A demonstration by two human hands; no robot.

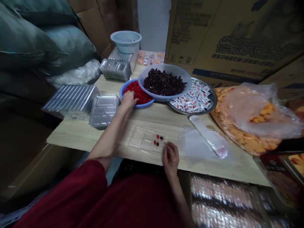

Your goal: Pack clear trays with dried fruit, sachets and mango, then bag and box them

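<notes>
My left hand (129,100) reaches into a blue bowl (144,105) of small red pieces (140,91). Its fingers are bent and drawn together, with the tips down among the pieces, so what they pinch is hidden. Flat on the table in front of me lies a clear plastic tray (138,136) with compartments. A few red and dark pieces (158,140) sit in its right-hand part. My right hand (171,155) is closed, with thumb and fingers pinching the tray's right edge.
A bowl of dark pieces (163,81) overlaps a metal dish of white sachets (194,98). Clear bags (206,136) lie at right, beside a large bag of orange pieces (247,126). Stacked trays (104,109) stand left. Cartons (228,41) rise behind the wooden table (78,134).
</notes>
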